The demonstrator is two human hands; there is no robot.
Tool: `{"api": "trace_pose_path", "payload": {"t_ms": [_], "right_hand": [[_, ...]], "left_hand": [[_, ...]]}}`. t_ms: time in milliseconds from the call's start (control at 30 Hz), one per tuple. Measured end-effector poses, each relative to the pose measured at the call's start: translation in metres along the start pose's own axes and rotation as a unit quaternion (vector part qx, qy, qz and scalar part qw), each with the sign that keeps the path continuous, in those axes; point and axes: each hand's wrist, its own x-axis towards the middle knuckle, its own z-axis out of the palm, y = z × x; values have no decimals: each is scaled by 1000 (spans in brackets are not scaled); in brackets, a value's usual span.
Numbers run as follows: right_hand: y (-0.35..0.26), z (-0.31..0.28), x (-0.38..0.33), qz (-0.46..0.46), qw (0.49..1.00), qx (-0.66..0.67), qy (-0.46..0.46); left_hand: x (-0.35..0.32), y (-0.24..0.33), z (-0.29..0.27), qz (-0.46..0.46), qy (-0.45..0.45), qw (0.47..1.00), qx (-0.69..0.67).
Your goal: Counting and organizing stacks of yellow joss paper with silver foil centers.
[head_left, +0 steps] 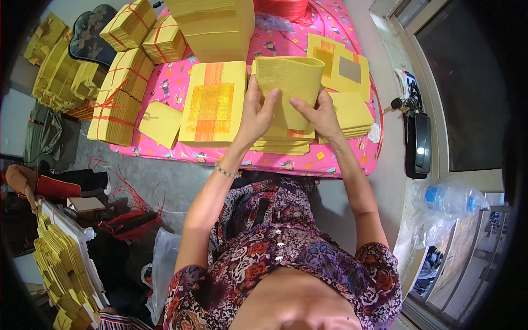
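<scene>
Between my two hands, a wad of yellow joss paper point(289, 74) is held up, bent over into a loop at its top edge. My left hand point(257, 113) grips its left side with the thumb pressed on the front. On the right side, my right hand point(320, 114) does the same, its fingers hidden behind the paper. Just left lies a thick stack of joss paper point(185, 129), its top sheet bearing an orange band and a gold square. More layered sheets point(280, 147) lie below the held paper. A smaller yellow stack point(346, 113) sits beside my right hand.
Red-tied yellow bundles point(118, 107) line the left of the pink-covered table point(165, 151). A tall yellow stack point(212, 33) stands behind. Printed sheets point(335, 63) lie at the back right. A bag with a plastic bottle point(448, 199) hangs by the doorway, right.
</scene>
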Motion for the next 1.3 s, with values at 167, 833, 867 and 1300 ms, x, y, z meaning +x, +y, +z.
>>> {"api": "trace_pose_path", "payload": {"t_ms": [167, 833, 867, 1300], "right_hand": [[2, 7, -2, 19, 998, 54, 9], [2, 7, 5, 140, 990, 26, 5], [3, 7, 6, 141, 990, 26, -2], [-2, -1, 13, 148, 988, 36, 17]], "left_hand": [[-3, 3, 3, -9, 13, 1000, -2], [7, 4, -13, -241, 37, 969, -36], [8, 3, -13, -242, 37, 969, -36], [-1, 0, -12, -205, 43, 978, -22]]}}
